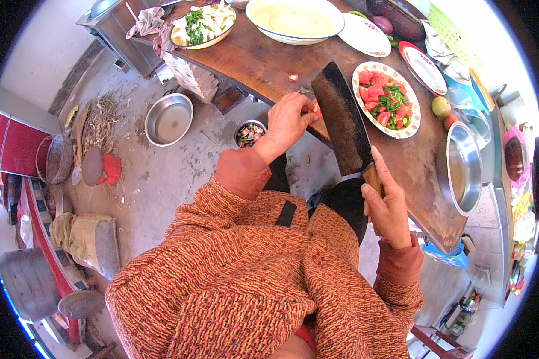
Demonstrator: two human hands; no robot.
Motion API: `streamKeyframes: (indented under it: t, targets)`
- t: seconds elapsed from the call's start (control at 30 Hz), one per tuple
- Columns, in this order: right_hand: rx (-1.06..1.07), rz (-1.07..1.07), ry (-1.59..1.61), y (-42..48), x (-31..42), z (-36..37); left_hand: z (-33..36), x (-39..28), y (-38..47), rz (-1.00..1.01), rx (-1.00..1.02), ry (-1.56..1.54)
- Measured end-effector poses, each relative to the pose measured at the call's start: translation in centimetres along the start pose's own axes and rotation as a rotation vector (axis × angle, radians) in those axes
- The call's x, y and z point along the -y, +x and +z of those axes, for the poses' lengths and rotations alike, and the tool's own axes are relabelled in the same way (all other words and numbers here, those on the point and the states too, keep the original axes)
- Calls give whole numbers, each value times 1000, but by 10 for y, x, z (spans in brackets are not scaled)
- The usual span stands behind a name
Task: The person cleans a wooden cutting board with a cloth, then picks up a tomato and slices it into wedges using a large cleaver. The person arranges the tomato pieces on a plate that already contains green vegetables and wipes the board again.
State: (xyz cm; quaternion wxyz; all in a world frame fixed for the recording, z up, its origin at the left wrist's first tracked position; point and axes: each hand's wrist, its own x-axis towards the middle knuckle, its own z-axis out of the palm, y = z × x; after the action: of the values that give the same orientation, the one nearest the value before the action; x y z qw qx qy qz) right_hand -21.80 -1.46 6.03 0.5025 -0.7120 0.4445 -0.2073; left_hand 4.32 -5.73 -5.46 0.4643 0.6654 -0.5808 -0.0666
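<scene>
My right hand (388,202) grips the wooden handle of a broad cleaver (341,119), its dark blade tilted over the table's front edge. On the blade's left side, my left hand (289,117) pinches a small red piece (316,109), probably tomato, between thumb and fingertips. The blade partly hides that piece. Farther up the wooden table (260,63) lies another small red chunk (293,78). Just right of the cleaver, a dotted-rim plate (412,121) carries cut tomato (373,92) and chopped greens (393,99).
A plate of white slices and greens (202,27) and an enamel basin (296,22) stand at the back. A steel bowl (465,168) sits near the right edge, beside a greenish round fruit (440,107). On the floor are a steel basin (168,119) and a scrap-filled bowl (250,133).
</scene>
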Motion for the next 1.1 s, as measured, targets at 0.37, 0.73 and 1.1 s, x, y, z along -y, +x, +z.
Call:
streamKeyframes:
  t: [0.37, 0.73, 1.1]
  targets:
    - [20, 76, 73, 2, 5, 3, -3, 5, -4, 78, -28, 15]
    - [16, 113, 69, 7, 7, 13, -7, 5, -3, 68, -13, 12]
    - [4, 139, -151, -1, 20, 23, -3, 8, -3, 58, -21, 46]
